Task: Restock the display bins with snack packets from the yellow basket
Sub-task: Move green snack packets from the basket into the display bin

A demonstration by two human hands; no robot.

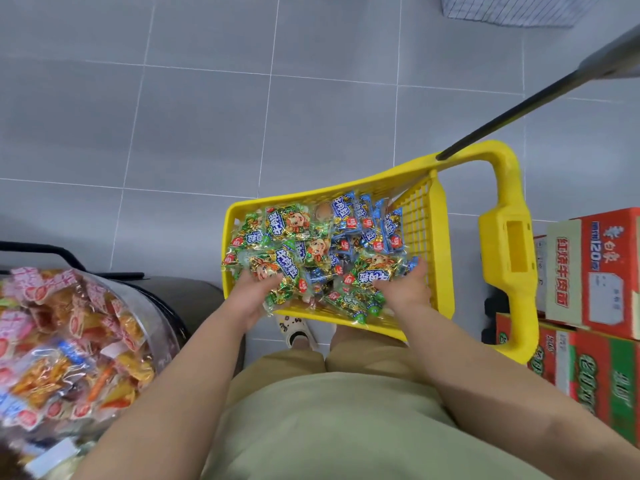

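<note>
A yellow basket [440, 216] stands on the grey tiled floor right in front of me, full of small snack packets. Green packets [287, 244] fill its left and near part, blue packets [367, 220] lie at the back right. Both my hands are down in the pile at the near side. My left hand [254, 294] curls under and around a bunch of green packets. My right hand [407, 289] digs into the packets near the right wall, fingers curled around some of them. The fingertips of both hands are hidden by packets.
A clear round display bin [69, 341] with orange, pink and red snack packets sits at lower left on a dark stand. Red and green cardboard boxes [595, 306] are stacked at the right. The basket's long yellow handle [512, 258] and a dark rod [519, 109] rise at right.
</note>
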